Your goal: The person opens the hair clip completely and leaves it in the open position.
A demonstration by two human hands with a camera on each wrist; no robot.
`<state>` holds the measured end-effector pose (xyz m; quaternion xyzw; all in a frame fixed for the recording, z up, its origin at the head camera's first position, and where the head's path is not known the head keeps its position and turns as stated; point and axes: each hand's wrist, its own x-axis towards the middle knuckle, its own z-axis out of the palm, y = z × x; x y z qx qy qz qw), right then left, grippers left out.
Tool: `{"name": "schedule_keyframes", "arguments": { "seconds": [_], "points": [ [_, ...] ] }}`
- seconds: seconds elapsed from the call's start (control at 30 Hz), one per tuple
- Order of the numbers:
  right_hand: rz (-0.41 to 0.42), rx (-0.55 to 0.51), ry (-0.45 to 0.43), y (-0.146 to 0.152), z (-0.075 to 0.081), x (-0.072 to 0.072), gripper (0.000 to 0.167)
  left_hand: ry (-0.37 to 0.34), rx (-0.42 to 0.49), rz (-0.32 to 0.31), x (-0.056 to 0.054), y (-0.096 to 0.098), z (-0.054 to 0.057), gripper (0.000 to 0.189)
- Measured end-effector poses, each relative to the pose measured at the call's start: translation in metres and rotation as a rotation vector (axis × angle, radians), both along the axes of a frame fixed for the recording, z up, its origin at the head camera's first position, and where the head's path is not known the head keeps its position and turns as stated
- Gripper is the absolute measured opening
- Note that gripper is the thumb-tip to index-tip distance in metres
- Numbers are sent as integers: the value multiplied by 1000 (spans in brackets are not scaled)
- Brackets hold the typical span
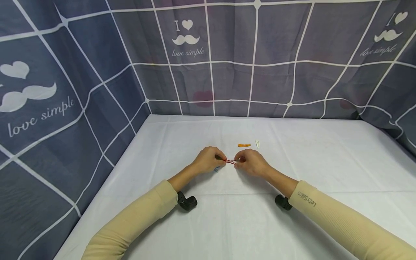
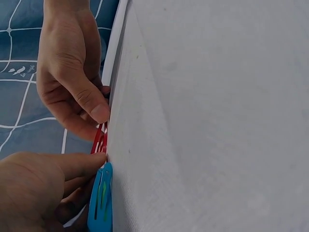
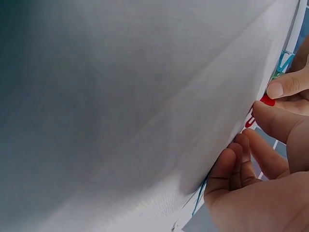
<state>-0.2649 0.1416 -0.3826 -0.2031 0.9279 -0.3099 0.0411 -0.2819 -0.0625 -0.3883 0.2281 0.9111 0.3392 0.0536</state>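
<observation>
A red snap hair clip (image 1: 230, 161) stretches between both hands above the white cloth. The left hand (image 1: 208, 159) pinches one end between thumb and fingers. At its other end, the right hand (image 1: 251, 162) pinches the clip with thumb and forefinger. Right beside the left fingers is a blue hair clip (image 2: 100, 200), with a bit of green showing in its opening; whether that hand touches it I cannot tell. Fingers cover much of the red clip (image 3: 250, 121) in the right wrist view. Beyond the hands lie an orange hair clip (image 1: 244, 145) and a white hair clip (image 1: 258, 144).
White cloth (image 1: 227, 224) covers the table. Dark checked curtains (image 1: 234, 83) stand along the back and sides. In the right wrist view, a thin blue thing (image 3: 199, 195) shows beside the right fingers; its kind is unclear.
</observation>
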Motion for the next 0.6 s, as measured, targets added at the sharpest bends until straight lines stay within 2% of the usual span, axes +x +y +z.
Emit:
{"name": "schedule_keyframes", "arguments": {
  "seconds": [0.6],
  "points": [
    [-10,-17,-2,0,-1,1,17,-16,9,4,1,0,1,12]
  ]
}}
